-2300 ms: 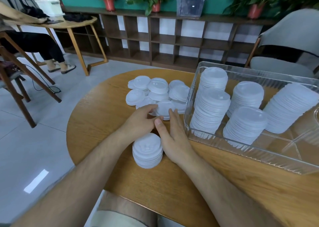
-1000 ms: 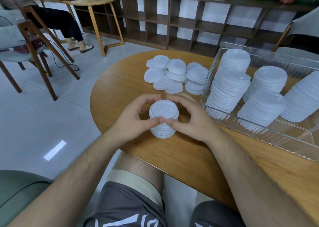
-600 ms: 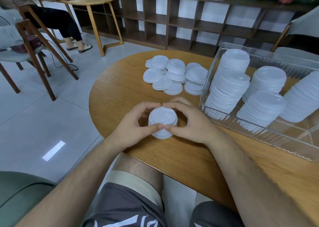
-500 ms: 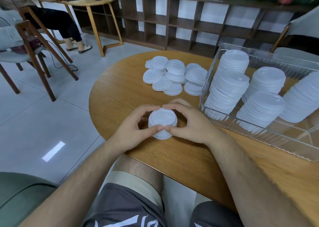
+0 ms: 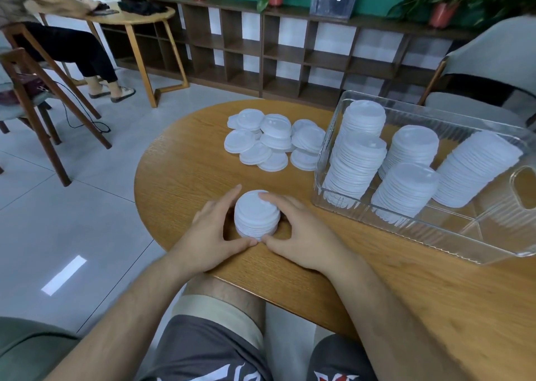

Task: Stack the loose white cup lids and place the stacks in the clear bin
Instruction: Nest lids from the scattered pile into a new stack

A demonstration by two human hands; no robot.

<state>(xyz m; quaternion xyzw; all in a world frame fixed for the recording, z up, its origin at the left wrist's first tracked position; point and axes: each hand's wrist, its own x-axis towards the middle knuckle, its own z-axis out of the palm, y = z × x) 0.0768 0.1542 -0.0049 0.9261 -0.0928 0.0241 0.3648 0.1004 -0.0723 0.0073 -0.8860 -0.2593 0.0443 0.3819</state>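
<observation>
- Far left, a person (image 5: 72,50) sits at a small side table (image 5: 139,15);
- The left hand (image 5: 208,235) hugs the left side of the short stack (image 5: 257,215) of white lids; its fingers (image 5: 224,204) lie close together along the side, and its thumb reaches round the front at the bottom;
- The short stack stands on the tabletop (image 5: 185,177), near the front edge, outside the bin;
- The right hand (image 5: 304,235) wraps the right side; its fingers curl round the back, one tip on the top lid; the two thumbs almost meet;
- Further back, loose lids (image 5: 272,143) lie in a heap, just beside the clear bin (image 5: 435,235);
- The bin holds five tall stacks (image 5: 356,160); some lean.
</observation>
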